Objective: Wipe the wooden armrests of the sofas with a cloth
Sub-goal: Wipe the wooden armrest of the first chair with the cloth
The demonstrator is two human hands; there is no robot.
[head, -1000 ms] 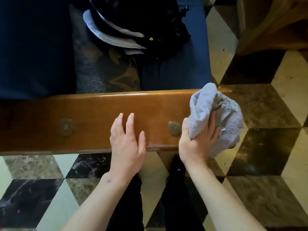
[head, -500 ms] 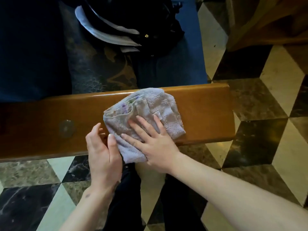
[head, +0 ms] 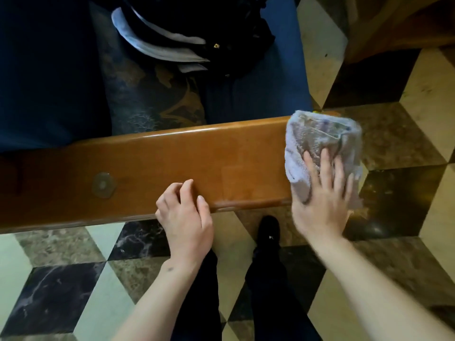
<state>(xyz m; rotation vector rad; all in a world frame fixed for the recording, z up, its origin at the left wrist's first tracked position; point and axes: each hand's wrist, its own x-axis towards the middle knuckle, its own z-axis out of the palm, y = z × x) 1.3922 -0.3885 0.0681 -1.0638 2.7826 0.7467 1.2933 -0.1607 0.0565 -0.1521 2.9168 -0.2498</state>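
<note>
Wiping the armrest's end

Right hand [head: 320,200] is pressing the cloth [head: 320,139] flat-fingered on the armrest [head: 197,163]; left hand [head: 184,215], loosely curled, is resting on its edge.

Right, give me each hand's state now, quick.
Left hand: open, fingers loosely curled on the glossy wooden armrest, holding nothing.
Right hand: open, pressing the pale grey terry cloth.

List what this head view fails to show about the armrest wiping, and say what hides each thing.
- Armrest: its right end lies under the cloth; its left end is cut off by the frame edge.
- Right hand: blurred, so finger detail is unclear.
- Left hand: fingertips curl at the armrest's near edge; the hand hides any grip beneath.
- Dark bag on the sofa seat: shadowed and cropped at the top.
</note>
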